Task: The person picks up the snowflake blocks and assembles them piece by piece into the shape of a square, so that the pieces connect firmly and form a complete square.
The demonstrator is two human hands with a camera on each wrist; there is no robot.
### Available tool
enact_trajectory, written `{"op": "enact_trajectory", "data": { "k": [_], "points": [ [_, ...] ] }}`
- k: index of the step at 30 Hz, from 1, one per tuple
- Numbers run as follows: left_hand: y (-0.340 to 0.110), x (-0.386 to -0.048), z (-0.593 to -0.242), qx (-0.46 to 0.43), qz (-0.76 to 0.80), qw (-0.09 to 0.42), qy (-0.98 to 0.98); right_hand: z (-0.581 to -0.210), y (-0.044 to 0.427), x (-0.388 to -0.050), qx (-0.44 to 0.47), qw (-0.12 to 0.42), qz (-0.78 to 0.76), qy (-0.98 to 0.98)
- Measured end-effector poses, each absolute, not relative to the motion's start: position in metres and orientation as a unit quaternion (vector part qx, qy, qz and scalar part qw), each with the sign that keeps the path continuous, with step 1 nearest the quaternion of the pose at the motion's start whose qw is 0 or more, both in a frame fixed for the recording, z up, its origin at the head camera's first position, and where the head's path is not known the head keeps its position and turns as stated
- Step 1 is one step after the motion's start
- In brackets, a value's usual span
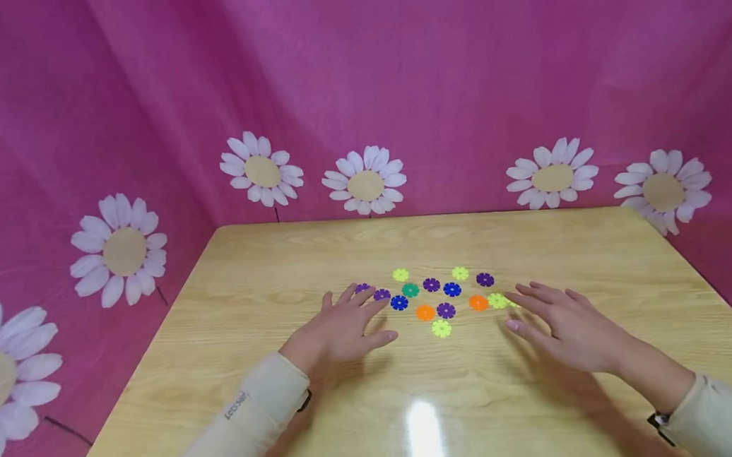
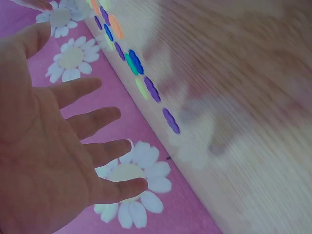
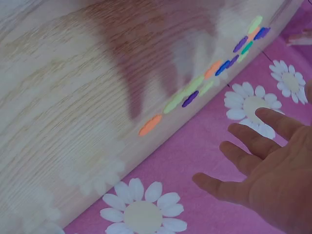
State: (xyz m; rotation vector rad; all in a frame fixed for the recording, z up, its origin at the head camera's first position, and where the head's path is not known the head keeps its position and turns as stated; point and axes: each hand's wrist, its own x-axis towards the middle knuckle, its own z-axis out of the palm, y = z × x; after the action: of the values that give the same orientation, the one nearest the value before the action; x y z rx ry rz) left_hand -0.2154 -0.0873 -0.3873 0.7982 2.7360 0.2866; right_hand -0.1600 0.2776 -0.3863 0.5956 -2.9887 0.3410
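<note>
Several flat, notched plastic discs shaped like snowflakes lie spread over the middle of the table. Among them are a green disc (image 1: 411, 290), a blue disc (image 1: 452, 290), an orange disc (image 1: 426, 313) and a yellow-green disc (image 1: 442, 329). My left hand (image 1: 341, 329) hovers at the left end of the group, fingers spread, near a purple disc (image 1: 381, 295). On the other side, my right hand (image 1: 570, 327) is held above the table with straight fingers, partly covering a yellow-green disc (image 1: 513, 303). Both palms (image 2: 44, 141) look bare, and neither hand holds anything.
The wooden table (image 1: 266, 264) has a glossy top with a bright reflection near its front. Pink cloth (image 1: 432, 75) printed with white daisies (image 1: 366, 184) stands around the back and sides. Beige sleeves (image 1: 251, 413) cover both forearms.
</note>
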Motion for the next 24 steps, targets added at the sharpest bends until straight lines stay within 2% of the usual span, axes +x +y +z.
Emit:
{"op": "enact_trajectory", "data": {
  "k": [15, 24],
  "points": [
    [-0.045, -0.237, -0.392, 0.291, 0.07, 0.187, 0.936, -0.396, 0.265, -0.161, 0.22, 0.026, 0.083, -0.972],
    [-0.032, -0.254, -0.387, 0.305, 0.021, 0.176, 0.936, -0.394, 0.258, -0.159, 0.223, 0.025, 0.09, -0.97]
  ]
}}
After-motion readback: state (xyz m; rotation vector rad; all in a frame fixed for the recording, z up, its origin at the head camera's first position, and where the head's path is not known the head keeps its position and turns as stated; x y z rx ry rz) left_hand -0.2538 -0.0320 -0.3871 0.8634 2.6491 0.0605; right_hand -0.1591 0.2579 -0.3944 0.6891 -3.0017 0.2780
